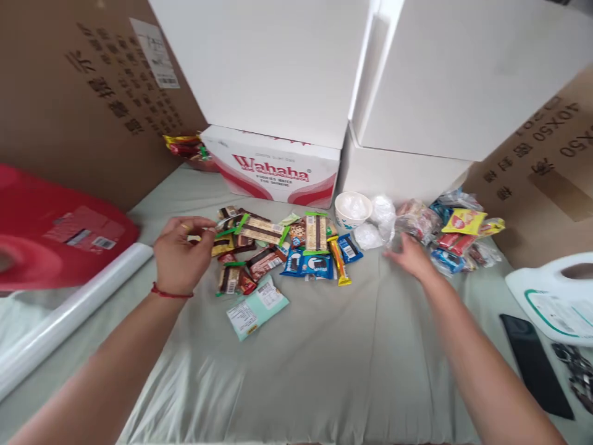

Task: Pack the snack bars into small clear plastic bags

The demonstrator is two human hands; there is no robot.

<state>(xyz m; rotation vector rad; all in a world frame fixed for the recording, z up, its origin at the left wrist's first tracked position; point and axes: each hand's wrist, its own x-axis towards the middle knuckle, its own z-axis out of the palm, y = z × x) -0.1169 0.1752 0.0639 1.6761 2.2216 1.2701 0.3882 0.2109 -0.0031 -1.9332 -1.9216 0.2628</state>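
Snacks (269,261) lie in a loose heap on the cloth (324,358), with the left hand (181,252) at the heap's left edge and the right hand (410,256) well apart from it, beyond its right side. The key relation is at the left fingertips: a green-edged wrapper (226,233) lies immediately to their right, its visible edge running roughly left to right and rising slightly away from the person. The left hand is by far the nearer to it. Thumb and forefinger form a narrow pinch that meets this edge; whether they grip it cannot be told. The right hand is partly spread, thumb apart from fingers, its tips at the loose end of a clear bag (383,211), which lies to the left and farther from the person; whether the plastic is gripped is likewise unclear. Between the hands, one bar (262,229) points mainly sideways, while a second bar (316,233) points away from the person. A mint packet (257,308) lies obliquely on the near side of the heap. A bowl (353,210) stands between the heap and the clear bag; bagged items (458,238) lie beyond the right hand, to its right.
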